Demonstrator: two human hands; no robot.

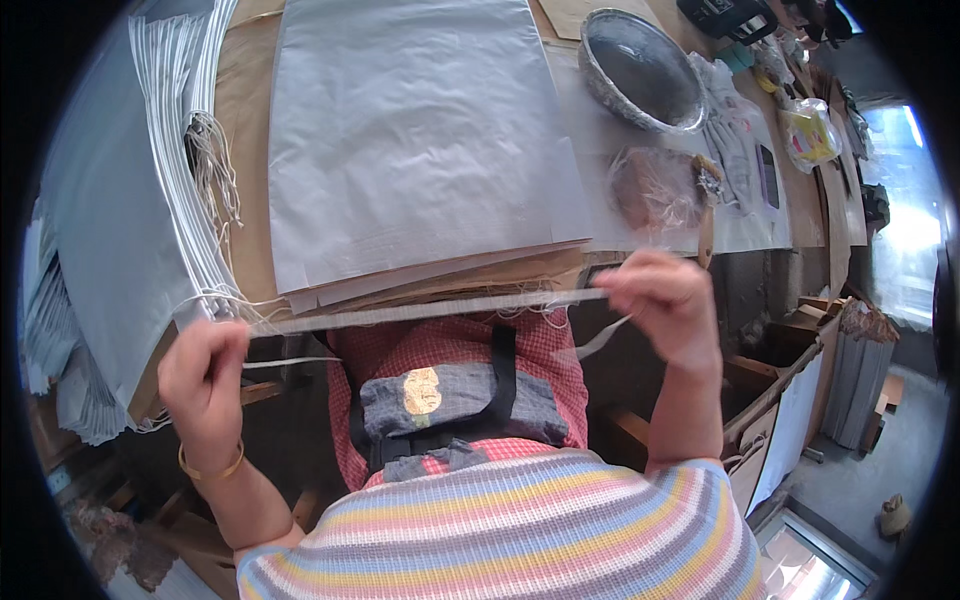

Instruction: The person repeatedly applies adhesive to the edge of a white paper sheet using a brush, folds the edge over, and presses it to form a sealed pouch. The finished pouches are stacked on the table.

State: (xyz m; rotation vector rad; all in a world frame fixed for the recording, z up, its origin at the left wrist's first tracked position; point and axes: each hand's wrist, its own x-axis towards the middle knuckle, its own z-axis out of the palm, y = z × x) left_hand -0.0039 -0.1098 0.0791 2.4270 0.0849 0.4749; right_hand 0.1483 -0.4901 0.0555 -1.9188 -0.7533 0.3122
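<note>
A pale, flat fabric strap (420, 311) is pulled taut between my two hands, just in front of the table's near edge. My left hand (205, 368) pinches one end, with a short loose tail hanging past the fingers. At the other end my right hand (668, 300) is closed on the strap, somewhat blurred, and another loose tail dangles below it. Behind the strap lies a stack of large silvery-grey sheets (420, 140), with brown layers and loose threads along its near edge. Beside my left hand runs a long bundle of white cord-edged strips (175, 165).
A round basin (645, 75) with a crusted rim stands at the back right. Near it are a brown thing in clear plastic (650, 190), a brush (707, 200) and a dark phone (768, 175). Cardboard boxes (770, 390) stand below on the right.
</note>
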